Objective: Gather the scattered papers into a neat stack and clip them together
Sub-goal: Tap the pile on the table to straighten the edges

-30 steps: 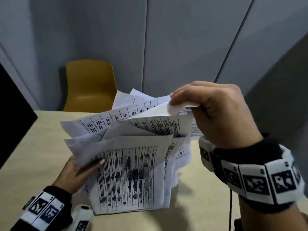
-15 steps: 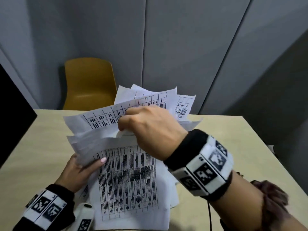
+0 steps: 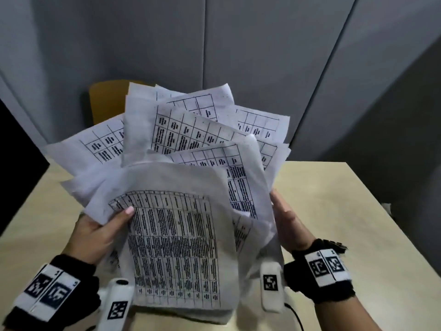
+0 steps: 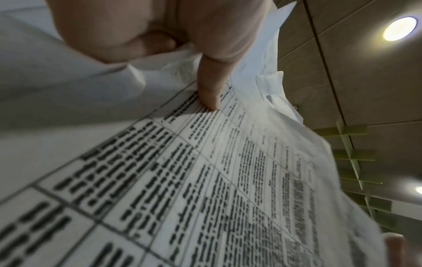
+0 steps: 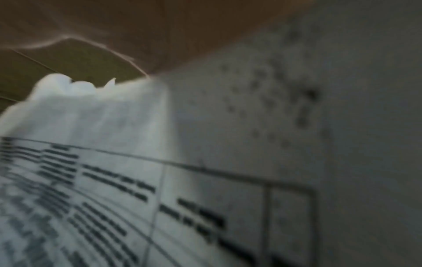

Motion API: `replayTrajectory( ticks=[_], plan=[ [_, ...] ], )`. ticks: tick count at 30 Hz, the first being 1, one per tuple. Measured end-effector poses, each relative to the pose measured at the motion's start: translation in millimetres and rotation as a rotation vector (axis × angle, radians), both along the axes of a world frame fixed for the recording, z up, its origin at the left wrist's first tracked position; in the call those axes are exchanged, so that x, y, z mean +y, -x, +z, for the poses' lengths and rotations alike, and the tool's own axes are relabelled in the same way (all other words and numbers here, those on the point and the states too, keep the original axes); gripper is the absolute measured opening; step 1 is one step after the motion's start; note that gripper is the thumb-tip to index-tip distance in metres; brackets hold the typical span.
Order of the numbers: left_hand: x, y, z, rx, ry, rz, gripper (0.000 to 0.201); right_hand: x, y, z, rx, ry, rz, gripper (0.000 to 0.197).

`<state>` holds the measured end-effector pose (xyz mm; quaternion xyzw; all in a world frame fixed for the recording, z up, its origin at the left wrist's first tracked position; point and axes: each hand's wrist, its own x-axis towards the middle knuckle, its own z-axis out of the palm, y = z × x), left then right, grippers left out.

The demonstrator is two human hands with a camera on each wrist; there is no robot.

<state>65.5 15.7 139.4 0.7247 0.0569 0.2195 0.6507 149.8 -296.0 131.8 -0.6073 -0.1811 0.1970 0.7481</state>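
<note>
A loose fan of printed table sheets, the papers (image 3: pixel 176 247), stands upright with its lower edge on the beige table (image 3: pixel 334 211). My left hand (image 3: pixel 112 223) grips the fan's left side, thumb on the front sheet and fingers behind. In the left wrist view the thumb (image 4: pixel 210 90) presses on the papers (image 4: pixel 205 180). My right hand (image 3: pixel 286 218) lies flat against the fan's right edge with straight fingers. The right wrist view shows only blurred papers (image 5: pixel 102 180). The sheets splay out unevenly at the top. No clip is in view.
A mustard-yellow chair (image 3: pixel 107 99) stands behind the table, partly hidden by the sheets. A black object (image 3: pixel 16 163) fills the left edge. Grey wall panels rise behind. Bare tabletop shows to the right of my right hand.
My right hand left the top of the fan and came down to its right edge. The sheets now stand taller and closer to me. My left hand kept its grip.
</note>
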Motion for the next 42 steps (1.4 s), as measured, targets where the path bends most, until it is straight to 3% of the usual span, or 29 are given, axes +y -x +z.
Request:
replayTrajectory(
  ticks=[3,4,6,8,11,14,16,18,20,21,23,26,28,29,31,35,37,39,40,42],
  plan=[
    [6,0,-13,-0.011,-0.064,0.108,0.034,-2,10,0,-0.037,0.072,0.02,0.112],
    [6,0,-14,-0.02,-0.074,0.136,0.034,-2,15,1,-0.069,0.154,0.032,0.102],
    [4,1,-14,-0.023,-0.101,0.154,0.032,1,21,-5,-0.149,0.337,0.031,0.063],
    [-1,0,-8,-0.084,-0.15,0.151,0.033,10,23,-8,-0.253,0.437,-0.082,0.035],
    [-9,-3,3,-0.235,-0.166,0.098,0.037,23,20,-2,-0.342,0.335,-0.37,0.021],
    [-8,-3,9,-0.291,-0.009,0.044,0.059,26,15,11,-0.409,0.221,-0.461,0.034],
    [-5,-1,8,-0.211,0.113,-0.015,0.047,21,17,10,-0.399,0.198,-0.436,0.035],
    [-4,2,-6,-0.086,0.117,-0.064,0.031,18,21,0,-0.317,0.176,-0.414,0.034],
    [-5,4,-24,0.043,0.139,-0.122,0.039,20,25,-14,-0.204,0.136,-0.412,0.039],
    [-6,4,-30,0.071,0.165,-0.133,0.033,22,26,-17,-0.162,0.127,-0.417,0.042],
    [-9,4,-29,0.05,0.156,-0.142,0.034,27,26,-19,-0.136,0.107,-0.442,0.042],
    [-9,2,-19,-0.016,0.09,-0.11,0.058,32,25,-11,-0.157,0.094,-0.471,0.038],
    [-5,1,-13,-0.086,0.111,-0.052,0.048,31,24,-1,-0.231,0.083,-0.46,0.038],
    [0,0,-14,-0.117,0.124,-0.064,0.037,29,23,2,-0.261,0.084,-0.441,0.039],
    [6,3,-16,-0.113,0.127,-0.145,0.039,22,22,4,-0.29,0.163,-0.364,0.038],
    [-6,6,-25,0.07,0.117,-0.177,0.031,18,22,-11,-0.234,0.339,-0.241,0.037],
    [-10,6,-27,0.128,0.107,-0.136,0.04,20,23,-16,-0.206,0.334,-0.251,0.04],
    [-9,6,-24,0.117,0.126,-0.151,0.039,18,22,-14,-0.206,0.299,-0.253,0.047],
    [-9,7,-17,0.11,0.162,-0.169,0.025,15,21,-10,-0.21,0.27,-0.24,0.057],
    [-9,7,-8,0.106,0.248,-0.185,0.02,8,18,-4,-0.216,0.245,-0.178,0.089]
  ],
)
